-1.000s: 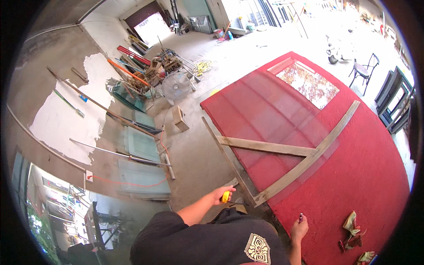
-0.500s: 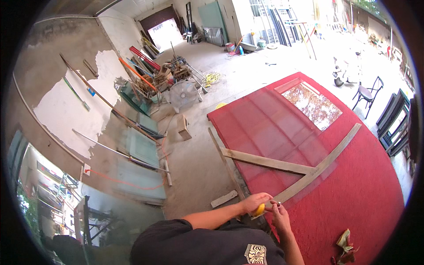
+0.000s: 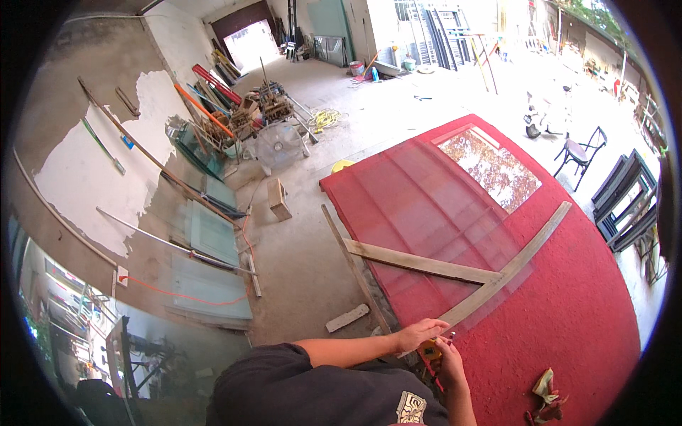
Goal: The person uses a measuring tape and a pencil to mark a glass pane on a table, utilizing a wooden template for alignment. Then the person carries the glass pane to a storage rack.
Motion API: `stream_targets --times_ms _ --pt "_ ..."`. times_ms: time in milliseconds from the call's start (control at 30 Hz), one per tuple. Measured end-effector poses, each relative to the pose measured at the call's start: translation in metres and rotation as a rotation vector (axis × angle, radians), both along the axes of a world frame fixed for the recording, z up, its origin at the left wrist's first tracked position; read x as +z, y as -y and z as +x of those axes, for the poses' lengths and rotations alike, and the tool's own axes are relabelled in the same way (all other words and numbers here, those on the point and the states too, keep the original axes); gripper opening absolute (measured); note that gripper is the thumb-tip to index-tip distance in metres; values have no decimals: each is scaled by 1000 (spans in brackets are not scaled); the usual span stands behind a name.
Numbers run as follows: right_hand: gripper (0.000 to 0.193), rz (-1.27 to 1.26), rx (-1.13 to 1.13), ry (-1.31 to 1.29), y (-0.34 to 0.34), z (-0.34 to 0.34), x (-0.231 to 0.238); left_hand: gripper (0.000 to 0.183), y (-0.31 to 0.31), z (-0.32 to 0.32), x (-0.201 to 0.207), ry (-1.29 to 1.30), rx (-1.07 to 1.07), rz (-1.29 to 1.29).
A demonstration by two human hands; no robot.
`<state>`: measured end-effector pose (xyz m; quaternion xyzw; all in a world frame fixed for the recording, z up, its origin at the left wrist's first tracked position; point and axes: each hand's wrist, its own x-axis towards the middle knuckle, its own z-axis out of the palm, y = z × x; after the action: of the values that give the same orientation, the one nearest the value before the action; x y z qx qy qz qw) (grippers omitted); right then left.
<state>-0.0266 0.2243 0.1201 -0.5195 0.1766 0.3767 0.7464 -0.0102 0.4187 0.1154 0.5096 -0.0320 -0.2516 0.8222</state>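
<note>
My left hand [image 3: 415,335] lies over the near end of a wooden T-square [image 3: 490,287], its fingers stretched out flat. Close beside it, my right hand [image 3: 450,366] is closed around a yellow and black tape measure [image 3: 429,349]. A small thin tool tip pokes up by the right thumb; its kind is too small to tell. The T-square rests across a large clear glass sheet [image 3: 419,206] on a red cloth-covered table [image 3: 590,319]. Its crosspiece reaches to the table's left edge.
Crumpled gloves or rags [image 3: 545,397] lie at the near right of the table. Glass panes [image 3: 213,234] lean on the left wall. A fan [image 3: 277,145], a wooden box [image 3: 278,199] and piled scrap stand on the floor. A chair [image 3: 582,153] stands beyond the table.
The yellow tape measure was under my left hand and is now in my right. My left fingers have straightened over the T-square. The whole view has shifted slightly.
</note>
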Motion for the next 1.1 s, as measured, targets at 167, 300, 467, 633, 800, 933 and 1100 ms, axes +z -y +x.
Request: stream_targets --times_ms 167,300,467,633,800,933,1100 --pt "43 93 20 226 -5 2 12 41 -44 8 -9 38 -205 471" --pt "42 70 137 260 -11 5 13 33 -60 0 -6 -151 -194 311" --pt "45 -124 240 355 -23 9 6 30 -67 -1 4 -43 -162 456" --pt "44 -301 348 393 -20 8 5 24 -67 4 6 205 -144 761" --pt "38 -758 504 589 20 12 24 21 -89 46 44 148 0 639" --pt "46 -1096 503 421 89 2 35 23 -170 111 75 102 369 535" --pt "53 -1312 515 356 187 -37 23 22 -331 193 58 7 986 325"
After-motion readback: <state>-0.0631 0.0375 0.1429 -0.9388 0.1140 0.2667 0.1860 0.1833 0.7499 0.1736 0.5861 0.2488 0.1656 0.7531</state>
